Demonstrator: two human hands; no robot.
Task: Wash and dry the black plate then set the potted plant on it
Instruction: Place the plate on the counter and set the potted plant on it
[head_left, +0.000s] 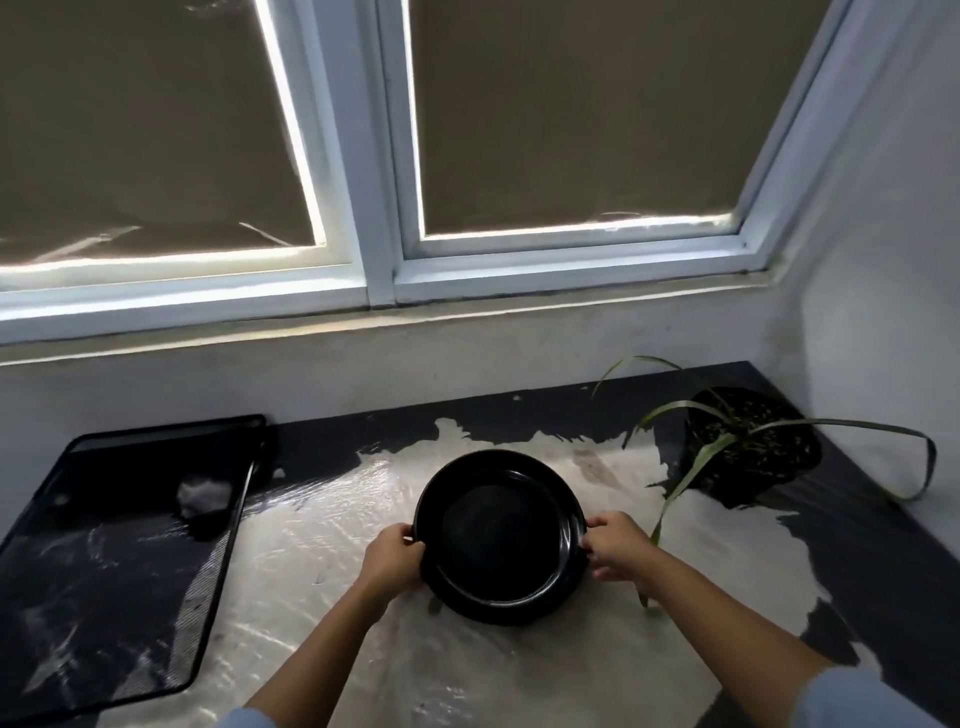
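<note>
A round, glossy black plate (500, 535) sits in the middle of the dark counter, on a shiny wet-looking patch. My left hand (392, 558) grips its left rim and my right hand (615, 545) grips its right rim, thumbs over the edge. The potted plant (748, 447), a black pot with long thin green leaves, stands at the back right near the wall corner, apart from the plate. One leaf droops toward my right wrist.
A black mesh tray (130, 561) lies on the left of the counter with a small crumpled whitish wad (203, 496) in it. A window sill and white wall run behind; another wall closes the right side.
</note>
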